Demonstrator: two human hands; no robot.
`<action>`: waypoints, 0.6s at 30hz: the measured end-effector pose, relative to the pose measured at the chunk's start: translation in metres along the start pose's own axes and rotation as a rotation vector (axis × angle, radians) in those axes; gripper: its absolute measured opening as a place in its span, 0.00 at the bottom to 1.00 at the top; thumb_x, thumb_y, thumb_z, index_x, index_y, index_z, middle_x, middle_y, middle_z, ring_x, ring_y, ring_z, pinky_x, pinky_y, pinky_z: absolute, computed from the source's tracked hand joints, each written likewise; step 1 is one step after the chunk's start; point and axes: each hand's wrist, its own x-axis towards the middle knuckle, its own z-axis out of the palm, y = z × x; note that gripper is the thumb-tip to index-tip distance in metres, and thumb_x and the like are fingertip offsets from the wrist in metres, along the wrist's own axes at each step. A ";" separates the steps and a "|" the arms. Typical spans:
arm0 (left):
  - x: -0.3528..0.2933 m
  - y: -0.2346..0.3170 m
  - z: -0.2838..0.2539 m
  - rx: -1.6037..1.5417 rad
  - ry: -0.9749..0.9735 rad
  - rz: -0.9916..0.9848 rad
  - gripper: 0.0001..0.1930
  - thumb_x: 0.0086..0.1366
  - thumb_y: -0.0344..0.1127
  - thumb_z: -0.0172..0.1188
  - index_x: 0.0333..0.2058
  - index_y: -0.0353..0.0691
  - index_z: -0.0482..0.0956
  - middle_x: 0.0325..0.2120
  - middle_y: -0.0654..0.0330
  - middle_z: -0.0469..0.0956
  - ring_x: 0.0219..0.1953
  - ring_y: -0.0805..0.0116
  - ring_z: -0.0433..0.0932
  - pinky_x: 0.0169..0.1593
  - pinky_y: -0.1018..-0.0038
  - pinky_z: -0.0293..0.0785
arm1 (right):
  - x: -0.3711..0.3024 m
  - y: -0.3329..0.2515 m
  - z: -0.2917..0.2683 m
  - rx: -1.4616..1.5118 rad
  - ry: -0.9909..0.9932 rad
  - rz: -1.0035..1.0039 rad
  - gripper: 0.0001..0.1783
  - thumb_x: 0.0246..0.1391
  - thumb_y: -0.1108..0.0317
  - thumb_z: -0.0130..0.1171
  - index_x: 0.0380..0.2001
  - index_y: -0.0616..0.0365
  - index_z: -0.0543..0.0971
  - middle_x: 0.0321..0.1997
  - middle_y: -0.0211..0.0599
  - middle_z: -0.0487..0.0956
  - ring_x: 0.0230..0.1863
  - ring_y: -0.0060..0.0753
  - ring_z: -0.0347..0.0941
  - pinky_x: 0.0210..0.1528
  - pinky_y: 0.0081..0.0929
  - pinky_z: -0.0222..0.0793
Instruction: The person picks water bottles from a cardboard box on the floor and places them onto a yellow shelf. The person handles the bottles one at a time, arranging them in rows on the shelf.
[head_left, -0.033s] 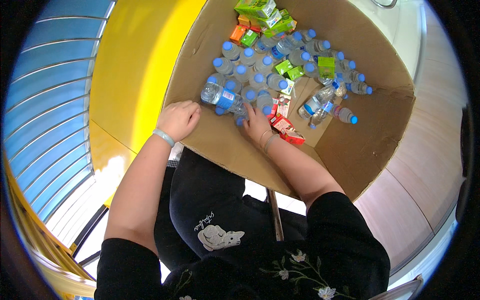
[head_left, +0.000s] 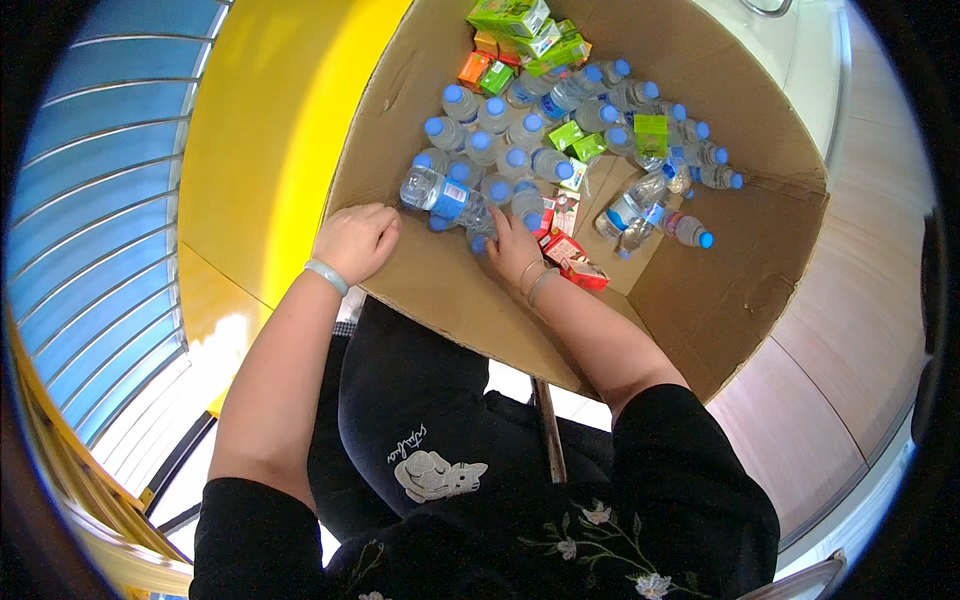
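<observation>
Nothing's visibly moved: R fingers (head_left: 497,224) at clear plastic bottle (head_left: 450,198), can't tell grip; L fingers (head_left: 374,216) curled at cardboard rim (head_left: 440,325).

Btl caps (head_left: 453,93) blu; box (head_left: 450,295) brn; drink ctns (head_left: 584,274) grn, red, orng.

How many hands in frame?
2: left hand at the cardboard box's near-left edge, right hand inside it beside the blue-labelled bottle. Neither is fully hidden; some right fingertips are hard to see.

Was pretty bright, but glare hit the yellow panel (head_left: 255,150) past the left edge of the box (head_left: 725,300); fisheye corners went black.
</observation>
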 end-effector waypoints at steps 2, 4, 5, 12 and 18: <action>0.001 0.001 -0.001 0.049 -0.037 0.008 0.07 0.55 0.35 0.47 0.24 0.41 0.72 0.23 0.58 0.73 0.30 0.57 0.73 0.35 0.65 0.69 | 0.004 0.003 -0.008 0.040 0.051 -0.007 0.27 0.46 0.67 0.51 0.52 0.54 0.60 0.38 0.50 0.67 0.39 0.51 0.67 0.40 0.41 0.65; 0.003 0.005 0.000 0.114 -0.092 0.020 0.07 0.55 0.36 0.47 0.26 0.42 0.73 0.23 0.58 0.72 0.30 0.57 0.73 0.36 0.65 0.69 | 0.008 0.008 -0.020 0.052 0.098 -0.018 0.25 0.46 0.67 0.51 0.49 0.56 0.62 0.38 0.50 0.68 0.39 0.51 0.67 0.40 0.41 0.65; 0.002 0.004 0.002 0.137 -0.104 0.020 0.07 0.55 0.36 0.48 0.27 0.42 0.73 0.25 0.58 0.72 0.31 0.58 0.73 0.36 0.65 0.69 | 0.011 0.012 -0.027 0.046 0.118 -0.026 0.23 0.46 0.68 0.51 0.48 0.57 0.63 0.39 0.50 0.68 0.39 0.51 0.66 0.40 0.40 0.65; 0.010 0.018 0.013 0.131 -0.229 -0.079 0.12 0.56 0.37 0.48 0.39 0.45 0.72 0.35 0.57 0.71 0.39 0.57 0.71 0.41 0.61 0.67 | 0.046 0.038 -0.082 0.141 0.372 0.107 0.15 0.46 0.70 0.50 0.41 0.56 0.70 0.33 0.49 0.71 0.36 0.50 0.68 0.40 0.39 0.65; 0.034 0.042 0.042 -0.100 -0.189 -0.091 0.14 0.57 0.38 0.47 0.42 0.45 0.70 0.39 0.54 0.70 0.42 0.54 0.69 0.45 0.63 0.66 | 0.093 0.086 -0.116 -0.087 0.588 0.204 0.20 0.44 0.69 0.53 0.44 0.53 0.68 0.41 0.47 0.70 0.42 0.48 0.66 0.45 0.38 0.63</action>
